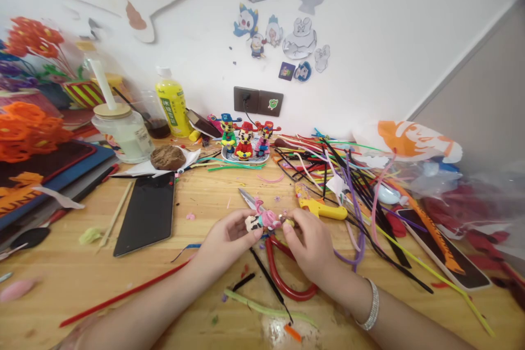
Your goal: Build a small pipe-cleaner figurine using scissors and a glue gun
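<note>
A small pink, white and teal figure [266, 220] is held between both hands above the wooden table [197, 295]. My left hand [229, 235] has its thumb and fingers closed round the white and black end. At the other end, my right hand [308, 240] pinches the figure's pink and yellowish part; a silvery bracelet circles that wrist. Red-handled scissors [283, 290] lie under the hands, their blades pointing to the back left. Just behind the right hand is a yellow glue gun [328, 210].
Three colourful figurines [244, 142] stand on a plate at the back. Fuzzy craft stems [348, 175] pile up at the right, near a phone [443, 251]. At left are a black tablet [147, 213], a glass jar [123, 134] and a yellow bottle [173, 104].
</note>
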### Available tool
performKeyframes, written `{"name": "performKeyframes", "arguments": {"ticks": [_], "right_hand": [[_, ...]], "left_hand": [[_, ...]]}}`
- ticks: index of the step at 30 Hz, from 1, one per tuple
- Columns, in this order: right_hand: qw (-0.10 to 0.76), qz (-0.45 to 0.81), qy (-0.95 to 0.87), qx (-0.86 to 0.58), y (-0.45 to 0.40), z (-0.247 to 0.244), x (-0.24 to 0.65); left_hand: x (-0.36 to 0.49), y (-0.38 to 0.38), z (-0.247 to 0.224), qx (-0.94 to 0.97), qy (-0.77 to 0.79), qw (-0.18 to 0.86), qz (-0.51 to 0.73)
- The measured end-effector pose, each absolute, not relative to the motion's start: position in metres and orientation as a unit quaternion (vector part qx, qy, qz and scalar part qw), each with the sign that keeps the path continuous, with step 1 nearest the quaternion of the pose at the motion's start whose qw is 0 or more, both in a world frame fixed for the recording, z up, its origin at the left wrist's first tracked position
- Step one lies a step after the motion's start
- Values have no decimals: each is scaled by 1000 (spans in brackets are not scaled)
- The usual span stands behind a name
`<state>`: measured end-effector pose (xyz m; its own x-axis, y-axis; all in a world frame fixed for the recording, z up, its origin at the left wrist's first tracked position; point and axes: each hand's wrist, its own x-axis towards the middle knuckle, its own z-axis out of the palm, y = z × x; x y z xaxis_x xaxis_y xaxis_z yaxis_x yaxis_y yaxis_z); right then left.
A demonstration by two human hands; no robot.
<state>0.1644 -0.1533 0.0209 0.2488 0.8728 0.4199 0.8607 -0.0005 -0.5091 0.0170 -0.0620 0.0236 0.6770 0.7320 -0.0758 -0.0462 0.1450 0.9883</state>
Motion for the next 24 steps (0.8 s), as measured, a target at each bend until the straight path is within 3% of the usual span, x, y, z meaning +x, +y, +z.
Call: {"name": "performKeyframes", "arguments": {"ticks": [9, 18, 24], "right_hand": [[366, 15, -606, -707, -154, 22, 164], [357, 19, -626, -693, -153, 23, 164], [351, 25, -627, -695, -153, 23, 163]], "left_hand": [[16, -61, 15, 601, 257, 695, 300], [12, -59, 15, 749, 261, 491, 361], [12, -59, 16, 760, 268, 470, 360]]}}
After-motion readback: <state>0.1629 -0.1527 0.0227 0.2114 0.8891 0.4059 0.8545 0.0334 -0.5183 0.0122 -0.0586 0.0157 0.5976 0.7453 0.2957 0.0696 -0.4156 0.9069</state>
